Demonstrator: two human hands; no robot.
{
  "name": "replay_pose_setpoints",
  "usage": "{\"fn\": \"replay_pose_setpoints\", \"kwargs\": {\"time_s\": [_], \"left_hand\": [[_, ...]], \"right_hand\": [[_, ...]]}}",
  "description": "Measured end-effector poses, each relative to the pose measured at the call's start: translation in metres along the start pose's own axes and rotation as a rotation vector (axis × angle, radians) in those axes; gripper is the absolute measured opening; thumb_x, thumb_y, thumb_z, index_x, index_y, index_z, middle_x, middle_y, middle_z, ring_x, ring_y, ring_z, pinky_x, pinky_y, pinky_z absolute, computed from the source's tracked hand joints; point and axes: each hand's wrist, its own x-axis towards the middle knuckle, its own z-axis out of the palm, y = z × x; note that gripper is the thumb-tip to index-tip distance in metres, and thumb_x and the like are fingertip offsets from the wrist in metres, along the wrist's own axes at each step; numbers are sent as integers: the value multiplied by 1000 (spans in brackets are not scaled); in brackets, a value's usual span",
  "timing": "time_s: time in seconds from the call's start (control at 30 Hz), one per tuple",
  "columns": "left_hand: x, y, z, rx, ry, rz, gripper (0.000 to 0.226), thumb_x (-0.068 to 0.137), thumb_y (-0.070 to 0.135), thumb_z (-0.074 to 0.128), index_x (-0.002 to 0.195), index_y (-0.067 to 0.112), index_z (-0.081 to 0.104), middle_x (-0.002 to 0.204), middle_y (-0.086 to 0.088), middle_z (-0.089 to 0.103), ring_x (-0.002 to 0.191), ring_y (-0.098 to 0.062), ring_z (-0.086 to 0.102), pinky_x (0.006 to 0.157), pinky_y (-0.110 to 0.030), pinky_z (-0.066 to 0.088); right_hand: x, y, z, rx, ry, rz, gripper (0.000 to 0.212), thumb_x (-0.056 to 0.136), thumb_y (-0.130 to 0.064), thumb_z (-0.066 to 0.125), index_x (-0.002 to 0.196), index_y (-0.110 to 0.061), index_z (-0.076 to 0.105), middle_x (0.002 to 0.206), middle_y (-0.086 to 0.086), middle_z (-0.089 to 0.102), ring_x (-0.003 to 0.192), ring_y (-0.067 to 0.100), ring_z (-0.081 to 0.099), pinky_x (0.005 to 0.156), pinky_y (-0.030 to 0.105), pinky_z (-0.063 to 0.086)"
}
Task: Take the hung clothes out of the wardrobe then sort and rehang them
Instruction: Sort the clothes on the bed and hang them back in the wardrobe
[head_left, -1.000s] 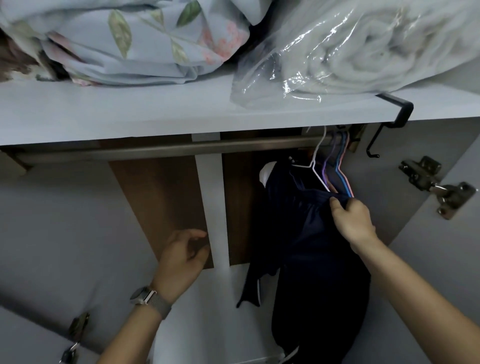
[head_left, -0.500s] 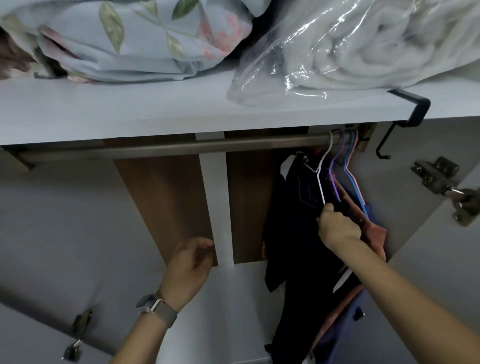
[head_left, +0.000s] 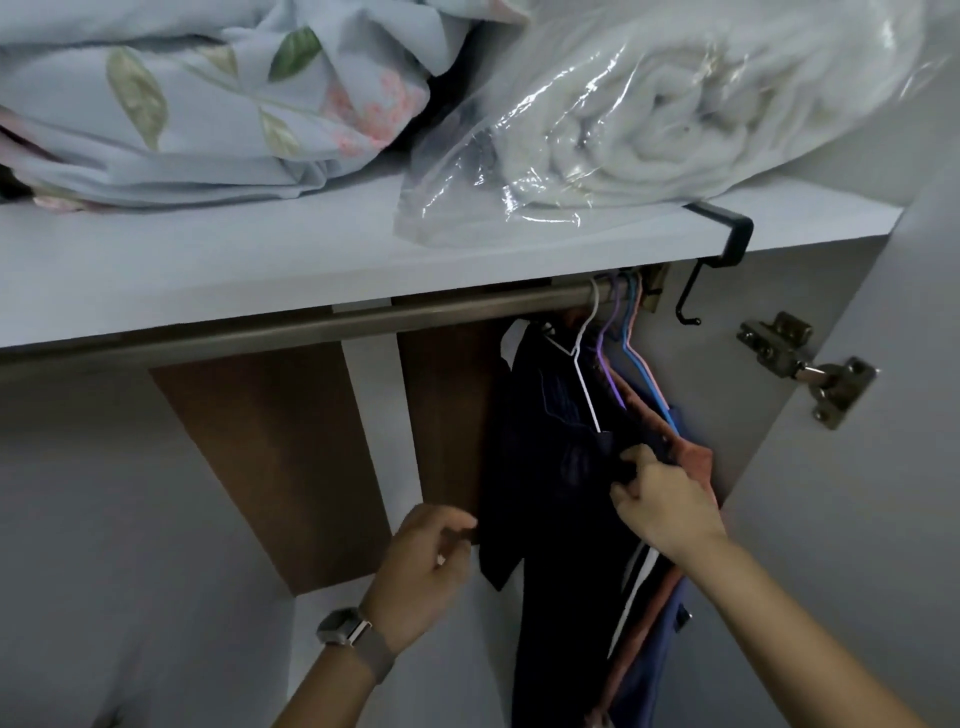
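Nearest the camera, the left hand (head_left: 426, 566), with a watch (head_left: 343, 626) on its wrist, hovers with fingers loosely curled and nothing in them, just left of the hanging clothes and close to the hem of a dark sleeve. The right hand (head_left: 662, 506) is a little further in and higher, its thumb and fingers pinching a fold of the dark navy garment (head_left: 550, 467) at about shoulder height.

That garment hangs on the white hanger (head_left: 584, 364), whose hook sits on the rail (head_left: 311, 325) straight above and slightly left of the pinch. The garment's long axis runs straight down from there. Behind it, toward the right wall, a purple hanger (head_left: 605, 343) and a blue hanger (head_left: 636, 364) carry a rust-coloured piece (head_left: 693, 457) and a blue one (head_left: 649, 649), all pressed close together at the rail's right end.

The right hand looks the better placed to lift the hook off the rail, being nearly under it, while the left seems free to steady the cloth below.

On the shelf (head_left: 208, 270) above lie a floral duvet (head_left: 208, 104) and a bagged white blanket (head_left: 649, 119).
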Motion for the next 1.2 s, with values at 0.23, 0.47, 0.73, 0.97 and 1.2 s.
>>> {"fn": "replay_pose_setpoints", "kwargs": {"time_s": [0.23,0.47,0.73,0.97,1.2], "left_hand": [[-20,11,17,73,-223,113,33,90,15,53,120,29,51,100,12,49,79,-7,56,66,-10,41],[-60,75,86,35,-500,350,36,86,12,52,118,28,55,84,17,53,62,2,49,72,-14,42],[-164,177,191,-106,-868,619,26,92,33,49,116,30,57,79,12,55,62,0,49,68,-19,39],[-267,242,273,-60,-1145,759,27,91,22,49,118,25,56,73,14,51,54,5,49,58,-8,35],[-395,313,354,-67,-1356,855,27,90,19,50,116,26,57,73,15,52,56,-1,48,61,-14,38]], "right_hand": [[-96,42,10,135,-125,179,13,83,-31,54,76,-22,61,83,4,70,81,27,67,73,34,55],[-235,106,5,244,-43,490,20,86,-35,57,74,-21,61,74,2,68,73,26,66,70,35,56],[-412,179,-9,519,242,956,19,85,-31,61,80,-12,59,70,5,71,62,21,70,65,41,60],[-571,240,-11,579,490,1262,15,82,-29,64,82,-16,58,67,1,70,60,21,69,56,34,58],[-721,300,-10,573,596,1484,15,79,-35,67,84,-25,57,75,1,70,70,23,67,71,40,58]]}}
